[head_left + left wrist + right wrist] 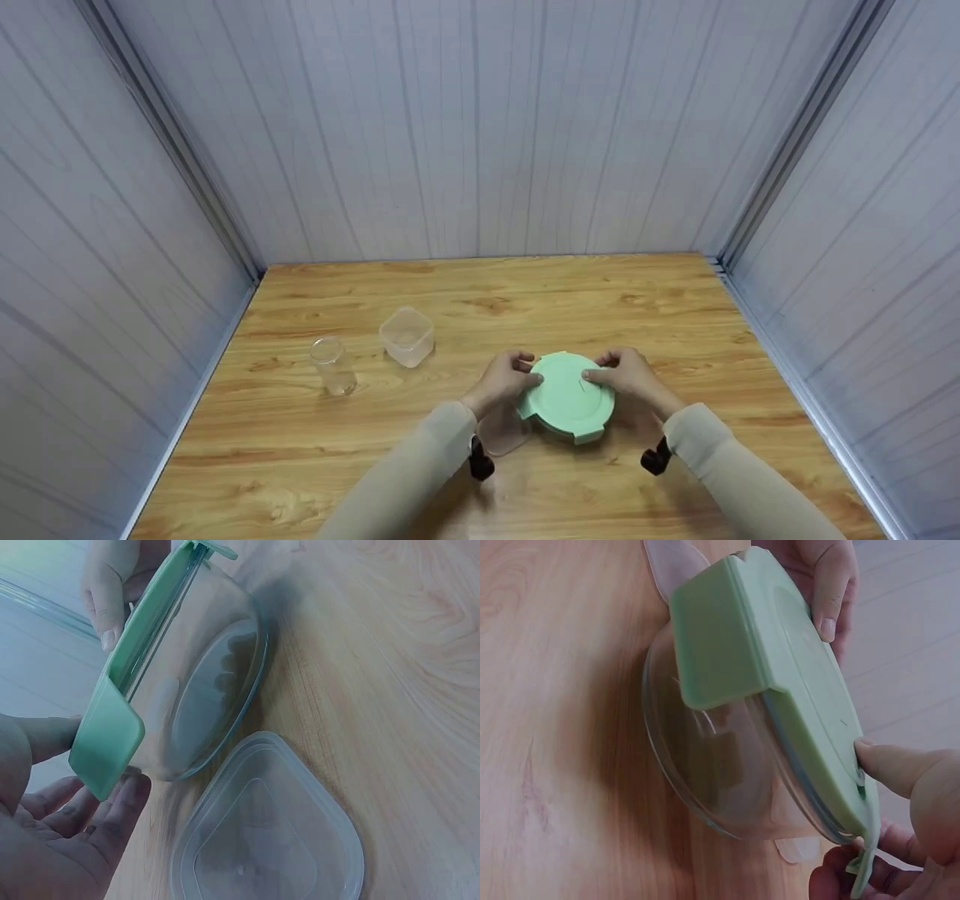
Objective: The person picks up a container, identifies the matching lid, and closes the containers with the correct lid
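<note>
A round glass food container (705,772) wears a green snap lid (566,394) with flaps around its edge. My left hand (504,381) grips its left side, thumb on the lid and fingers beneath a flap (112,739). On the opposite side my right hand (628,375) holds the rim, its thumb pressing the lid top and its fingers curled around a flap that hangs outward in the right wrist view. The container stands on the wooden table. Beside it, partly under my left wrist, lies a translucent plastic lid (270,847) with rounded corners.
A clear square plastic container (407,337) sits to the left on the table (487,300). Farther left is a transparent cylindrical jar (334,367). Pale panel walls (480,135) enclose the back and both sides of the table.
</note>
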Tool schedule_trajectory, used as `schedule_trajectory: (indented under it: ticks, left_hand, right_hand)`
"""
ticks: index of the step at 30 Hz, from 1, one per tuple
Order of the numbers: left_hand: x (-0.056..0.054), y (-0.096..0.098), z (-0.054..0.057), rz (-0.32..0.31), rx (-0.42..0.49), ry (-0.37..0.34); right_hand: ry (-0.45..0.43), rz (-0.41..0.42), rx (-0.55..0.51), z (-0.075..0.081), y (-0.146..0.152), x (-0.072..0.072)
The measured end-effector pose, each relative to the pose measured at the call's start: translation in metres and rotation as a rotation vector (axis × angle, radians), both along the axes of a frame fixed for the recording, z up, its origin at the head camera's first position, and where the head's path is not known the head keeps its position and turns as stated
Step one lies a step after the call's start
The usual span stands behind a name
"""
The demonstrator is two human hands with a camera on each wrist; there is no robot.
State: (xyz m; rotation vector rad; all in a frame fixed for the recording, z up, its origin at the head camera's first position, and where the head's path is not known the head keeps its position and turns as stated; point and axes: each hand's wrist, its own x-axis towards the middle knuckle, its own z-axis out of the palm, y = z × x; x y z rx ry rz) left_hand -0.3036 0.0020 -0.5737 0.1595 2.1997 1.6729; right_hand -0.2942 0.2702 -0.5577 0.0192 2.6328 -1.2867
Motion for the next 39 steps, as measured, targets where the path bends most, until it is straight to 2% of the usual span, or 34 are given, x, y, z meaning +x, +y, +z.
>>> schedule_trajectory:
  ticks: [4,11,15,18,22,27,33,39]
  left_hand:
    - [0.001,-0.001,-0.002,-0.007,0.023,-0.026]
    - [-0.002,-0.002,-0.007,-0.028,0.043,-0.021]
    - [-0.004,-0.001,-0.006,-0.050,0.064,-0.025]
    - [-0.005,0.000,-0.005,-0.064,0.054,-0.001]
    - [-0.004,-0.001,-0.006,-0.070,0.049,0.000]
    - [-0.001,0.000,-0.008,-0.066,0.084,-0.037]
    - [0.000,0.000,-0.007,-0.060,0.076,-0.009]
    - [0.001,0.000,-0.007,-0.051,0.073,-0.020]
  right_hand:
    - [0.008,0.000,0.018,0.007,0.005,-0.001]
    - [-0.037,0.026,0.066,0.020,0.016,-0.002]
    - [-0.040,0.049,0.099,0.022,0.017,0.000]
    - [-0.047,0.046,0.109,0.022,0.017,0.000]
    - [-0.075,0.038,0.092,0.021,0.019,0.001]
    - [-0.116,0.050,0.074,0.022,0.021,0.003]
    - [-0.146,0.051,0.070,0.025,0.020,0.000]
    - [-0.201,0.073,-0.006,0.023,0.021,-0.003]
